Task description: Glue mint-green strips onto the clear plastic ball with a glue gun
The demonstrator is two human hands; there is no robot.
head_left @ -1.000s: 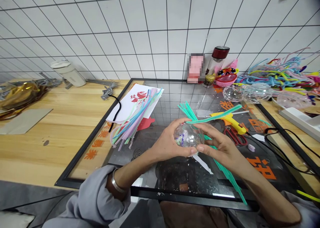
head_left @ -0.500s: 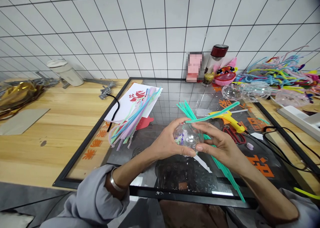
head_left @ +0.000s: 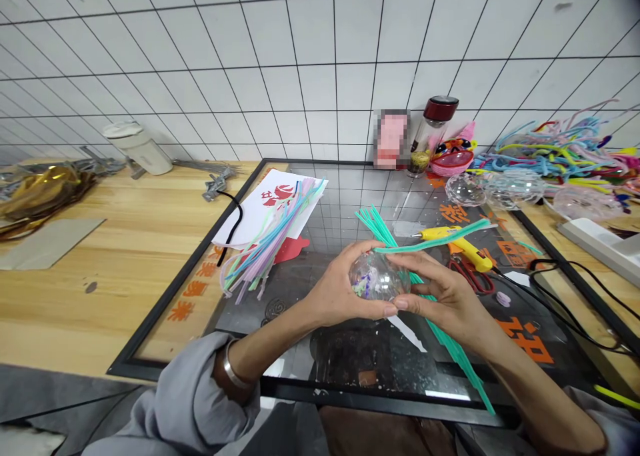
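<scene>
From where I stand, the far left of the wooden table has crumpled gold foil, then a leaning white cup against the tiled wall. Next comes the dark-framed panel, with white paper near its left edge and a spread of pastel stems over it; nobody is touching these. Further right, the person's left hand is curled around the left side of a clear ball, held up above the panel about midway along. White, green and purple bits show inside, so I'd call that filling in place, though I can't make out its shape. One green fuzzy stem runs from the ball's top out to the right, its far end free; whether its near end is fastened or merely pinched, I can't tell. The right hand grips the ball's right side, the two thumbs almost meeting in front. Beneath it lies a bundle of green stems, loose and, I judge, unused. Beyond, a yellow glue gun and red-handled scissors lie unheld, and more clear balls sit before a colourful heap of stems.
</scene>
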